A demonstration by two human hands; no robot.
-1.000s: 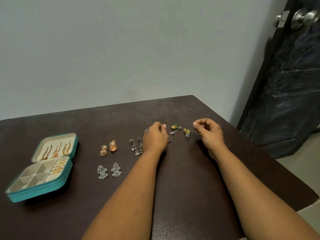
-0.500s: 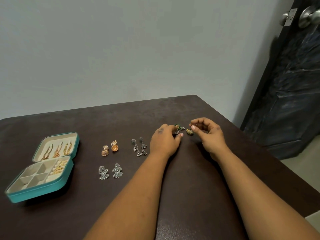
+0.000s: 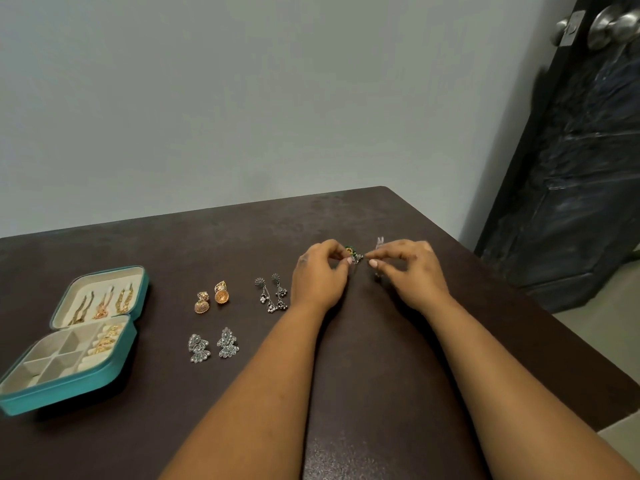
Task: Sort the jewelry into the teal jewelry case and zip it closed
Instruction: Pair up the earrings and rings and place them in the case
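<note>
We have both hands up at the far middle of the bench (image 3: 381, 358), working one small piece between them. Left hand (image 3: 320, 284) has thumb and forefinger curled in a pinch on the green-gold earring (image 3: 352, 253); right hand (image 3: 410, 273) has its fingers (image 3: 373, 262) curled toward the same piece, pinching the silvery end of it, though what exactly it grips is too small to tell. The earring sits between the two hands, just above the bench, well apart from the case (image 3: 69, 386), which lies open at the left edge with gold pieces in its lid and right-side slots and bare compartments on its left. Still loose on the bench: gold jhumkas (image 3: 211, 296), silver danglers (image 3: 273, 295) just beside the left wrist, silver fan studs (image 3: 213, 345) nearer us. We judge these pieces light, small and stiff in the body but with loose chains and beads that swing and snag, so a fingertip pinch on the solid top or stud is best, not the dangling part. Hooks look thin and bendable; go gently. Posts may catch on the case lining when set in. Sorting looks less than half done, zip untouched.
</note>
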